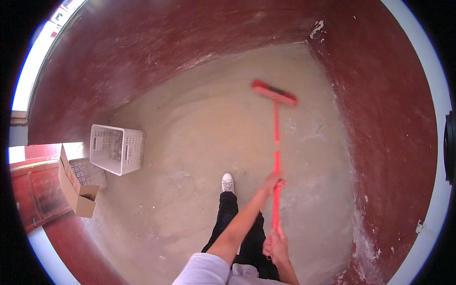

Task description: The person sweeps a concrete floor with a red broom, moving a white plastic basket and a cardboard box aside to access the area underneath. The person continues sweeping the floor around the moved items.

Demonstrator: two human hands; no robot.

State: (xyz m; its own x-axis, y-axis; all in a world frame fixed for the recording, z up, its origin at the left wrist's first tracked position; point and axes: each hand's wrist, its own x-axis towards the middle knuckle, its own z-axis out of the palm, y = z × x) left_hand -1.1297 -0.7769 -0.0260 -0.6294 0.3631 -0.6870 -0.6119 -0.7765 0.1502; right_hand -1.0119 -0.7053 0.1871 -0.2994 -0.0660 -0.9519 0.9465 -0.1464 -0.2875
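A red broom (276, 124) with a pale band partway along its handle stretches away from me over the concrete floor (199, 135). Its wide head (274, 93) is slightly blurred and lies toward the far right, with dark bristles partly showing. My left hand (273, 183) grips the handle around its middle. Lower down, near my body, my right hand (276, 244) is closed around the handle's end. Between the left arm and the floor are my dark trousers, and one white shoe (227, 183) shows ahead of me.
At the left, a white plastic crate (133, 151) stands near the wall. Behind it are another crate (89, 171) and an opened cardboard box (82, 203), beside a red door (39, 196). Dark red walls (388, 117) with flaking paint border the floor.
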